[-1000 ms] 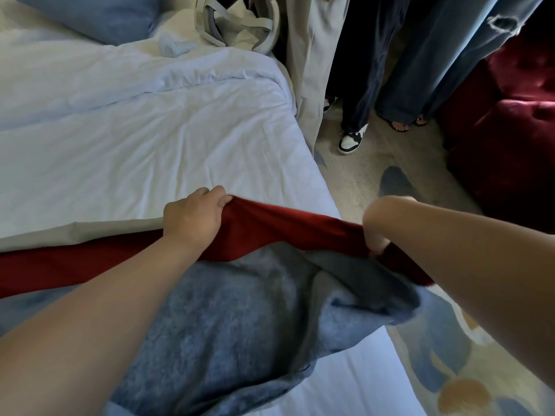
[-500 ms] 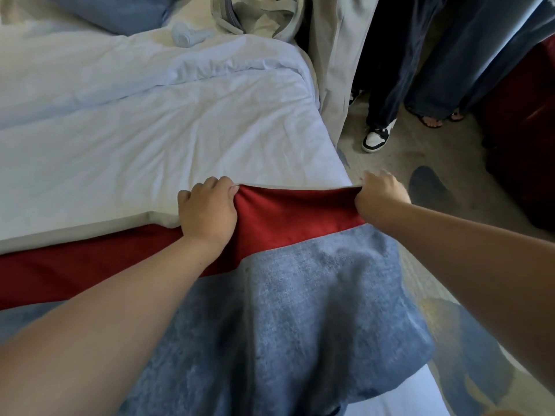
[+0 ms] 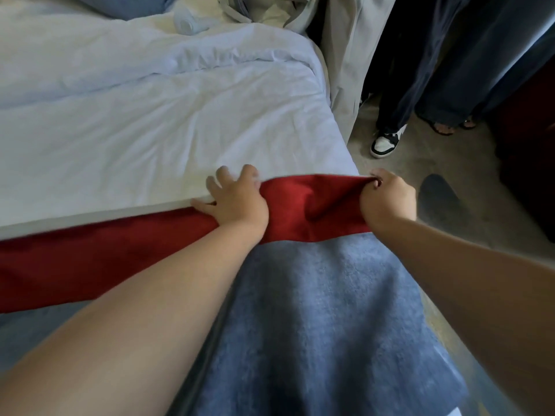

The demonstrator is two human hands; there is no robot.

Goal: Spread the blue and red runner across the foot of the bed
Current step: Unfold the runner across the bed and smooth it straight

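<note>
The runner (image 3: 315,295) lies across the near end of the bed (image 3: 150,130), its red band along the far edge and its blue cloth nearer me. My left hand (image 3: 237,199) rests flat on the red band's far edge, fingers spread onto the white duvet. My right hand (image 3: 387,199) pinches the red band's corner at the bed's right side. Between the two hands the red cloth is bunched into a fold. The blue part hangs over the bed's right edge.
Two people stand on the floor at the bed's far right, seen as a black-and-white sneaker (image 3: 386,142) and sandalled feet (image 3: 450,127). A dark red seat (image 3: 528,145) is at the right edge. A blue pillow (image 3: 120,4) and grey cloth lie at the head.
The runner has been pulled flat from a bunched heap. My left hand has gone from gripping the red edge to lying on it with fingers spread. My right hand still holds the corner.
</note>
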